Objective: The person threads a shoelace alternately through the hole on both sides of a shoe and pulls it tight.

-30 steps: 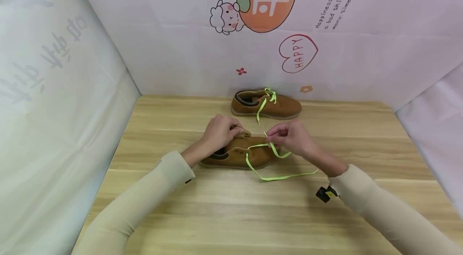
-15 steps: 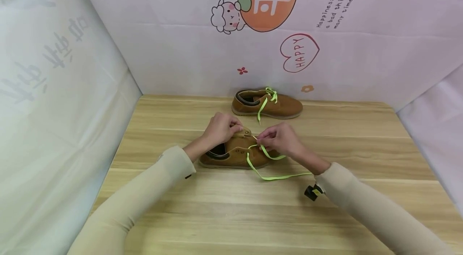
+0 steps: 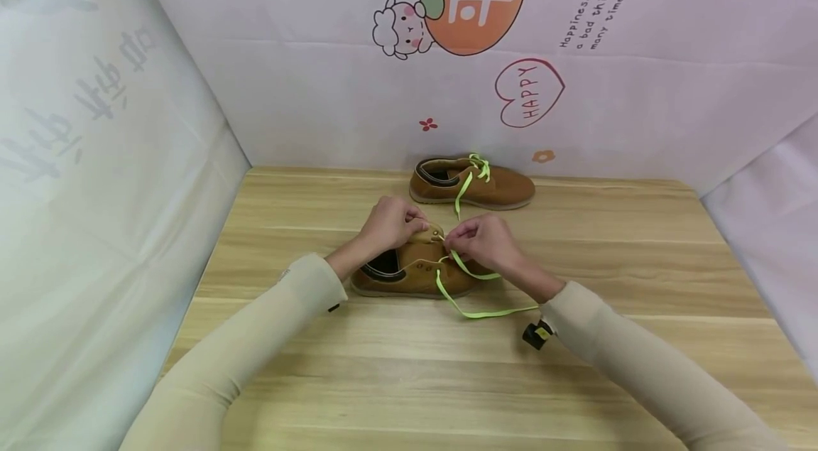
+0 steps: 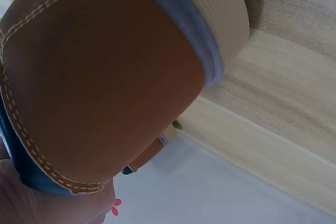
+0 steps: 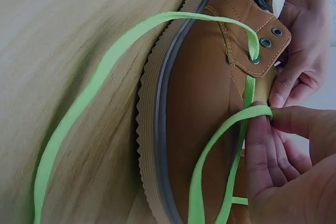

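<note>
A brown leather shoe (image 3: 409, 283) with a neon green shoelace (image 3: 483, 314) lies on its sole on the wooden table, toe to the right. My left hand (image 3: 392, 225) pinches the far eyelet flap (image 3: 434, 232) and holds it raised. In the right wrist view my right hand (image 5: 304, 166) pinches the lace between thumb and fingers, close beside my left fingertips. Its tip shows at the flap's eyelet in the head view. The lace's other end leaves a near-side eyelet (image 5: 254, 59) and trails on the table. The shoe's side fills most of the left wrist view.
A second brown shoe (image 3: 505, 190), with its green lace tied in a bow, stands behind the first against the white printed cloth wall (image 3: 345, 96). Another cloth (image 3: 96, 224) hangs along the table's left side. A small black camera (image 3: 537, 334) sits under my right wrist.
My right hand has moved left with the lace, up to the raised flap. The trailing lace end has shifted slightly left. My left hand has kept its pinch on the flap.
</note>
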`<state>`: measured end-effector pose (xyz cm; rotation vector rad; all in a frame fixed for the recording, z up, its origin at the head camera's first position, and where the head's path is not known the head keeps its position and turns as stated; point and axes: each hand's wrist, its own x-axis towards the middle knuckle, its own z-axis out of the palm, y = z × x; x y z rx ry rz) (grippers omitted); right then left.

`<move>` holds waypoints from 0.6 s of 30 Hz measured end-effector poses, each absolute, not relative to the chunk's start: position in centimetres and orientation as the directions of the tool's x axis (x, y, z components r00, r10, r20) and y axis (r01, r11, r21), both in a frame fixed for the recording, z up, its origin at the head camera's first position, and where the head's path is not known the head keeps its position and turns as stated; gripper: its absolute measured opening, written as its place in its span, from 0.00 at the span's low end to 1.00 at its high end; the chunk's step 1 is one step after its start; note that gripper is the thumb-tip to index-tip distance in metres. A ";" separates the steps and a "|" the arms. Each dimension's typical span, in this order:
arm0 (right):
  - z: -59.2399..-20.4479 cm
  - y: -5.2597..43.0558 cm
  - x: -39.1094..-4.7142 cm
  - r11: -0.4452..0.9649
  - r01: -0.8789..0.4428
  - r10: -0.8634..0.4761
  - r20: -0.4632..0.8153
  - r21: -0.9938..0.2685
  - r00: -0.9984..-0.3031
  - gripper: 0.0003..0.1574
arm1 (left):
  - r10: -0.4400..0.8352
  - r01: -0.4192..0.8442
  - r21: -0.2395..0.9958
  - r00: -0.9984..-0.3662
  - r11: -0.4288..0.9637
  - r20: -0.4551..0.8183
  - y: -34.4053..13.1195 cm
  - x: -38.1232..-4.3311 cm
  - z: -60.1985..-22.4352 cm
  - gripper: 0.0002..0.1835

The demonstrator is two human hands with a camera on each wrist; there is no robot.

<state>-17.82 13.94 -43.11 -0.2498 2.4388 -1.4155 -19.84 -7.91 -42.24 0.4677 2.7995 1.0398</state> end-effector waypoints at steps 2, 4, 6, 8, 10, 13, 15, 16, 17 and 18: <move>-43.2 13.7 -18.0 0.498 0.017 -0.288 -0.184 -0.867 -0.940 0.06 | 0.324 0.240 0.654 -0.946 0.717 -0.009 -8.0 -19.9 -42.2 0.07; -43.2 13.5 -18.1 0.500 0.022 -0.280 -0.186 -0.865 -0.942 0.06 | 0.324 0.240 0.655 -0.946 0.717 -0.008 -8.0 -19.9 -42.2 0.07; -43.1 13.3 -18.2 0.508 0.018 -0.272 -0.181 -0.861 -0.945 0.07 | 0.322 0.241 0.654 -0.947 0.717 -0.004 -8.0 -19.9 -42.2 0.07; -43.1 13.1 -18.2 0.515 0.012 -0.263 -0.171 -0.857 -0.949 0.07 | 0.321 0.243 0.652 -0.947 0.718 0.000 -8.0 -19.9 -42.3 0.07; -43.2 12.9 -18.1 0.522 0.003 -0.256 -0.159 -0.853 -0.954 0.06 | 0.321 0.244 0.650 -0.947 0.719 0.001 -8.0 -19.9 -42.3 0.07; -43.3 12.6 -18.0 0.531 -0.004 -0.239 -0.145 -0.847 -0.960 0.06 | 0.321 0.243 0.650 -0.947 0.720 -0.002 -8.0 -20.0 -42.4 0.07; -43.4 12.5 -18.0 0.538 -0.010 -0.230 -0.136 -0.843 -0.964 0.05 | 0.323 0.246 0.651 -0.946 0.718 0.000 -8.0 -19.9 -42.4 0.07; -43.4 12.5 -18.0 0.538 -0.011 -0.228 -0.132 -0.843 -0.965 0.05 | 0.324 0.248 0.650 -0.946 0.718 0.003 -8.0 -19.9 -42.5 0.07; -43.5 12.4 -17.9 0.540 -0.012 -0.224 -0.130 -0.842 -0.966 0.05 | 0.325 0.251 0.650 -0.946 0.717 0.006 -8.0 -19.9 -42.4 0.07; -43.5 12.4 -17.9 0.539 -0.012 -0.222 -0.128 -0.842 -0.967 0.05 | 0.327 0.254 0.650 -0.945 0.716 0.009 -8.0 -19.9 -42.4 0.07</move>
